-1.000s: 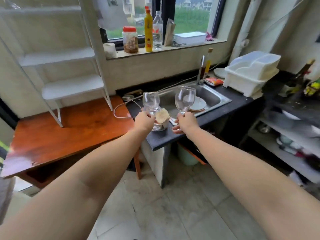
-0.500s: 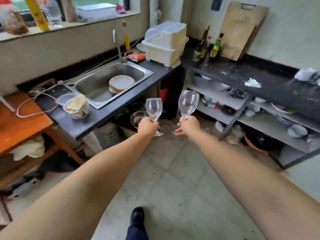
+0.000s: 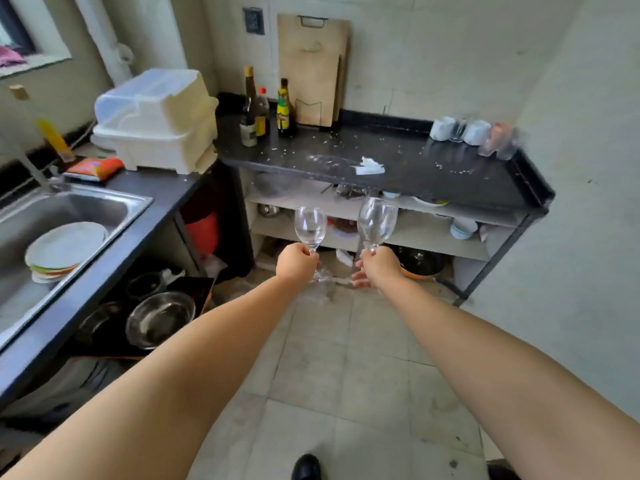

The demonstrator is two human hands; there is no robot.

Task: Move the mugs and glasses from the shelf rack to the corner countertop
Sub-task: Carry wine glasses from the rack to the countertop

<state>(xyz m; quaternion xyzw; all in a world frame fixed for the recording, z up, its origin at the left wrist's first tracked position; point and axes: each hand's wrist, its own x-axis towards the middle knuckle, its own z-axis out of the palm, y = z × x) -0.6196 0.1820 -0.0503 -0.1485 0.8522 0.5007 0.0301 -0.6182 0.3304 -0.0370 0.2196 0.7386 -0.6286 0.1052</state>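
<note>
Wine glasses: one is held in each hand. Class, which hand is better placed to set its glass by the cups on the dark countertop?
The right hand. Its wine glass is on the side of the cups at the countertop's far right; the left hand is farther away.

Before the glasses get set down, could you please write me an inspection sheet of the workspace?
Surface: dark corner countertop, speckled with crumbs.
Job's things: two wine glasses, left glass, right glass; blurred mugs and glasses at the far right corner.
Clutter: crumpled tissue, bottles, cutting board.
Hands: left hand and right hand each grip a stem.
Cables: nothing seen.
Surroundings: sink with plates, white dish rack, tiled floor.
</note>
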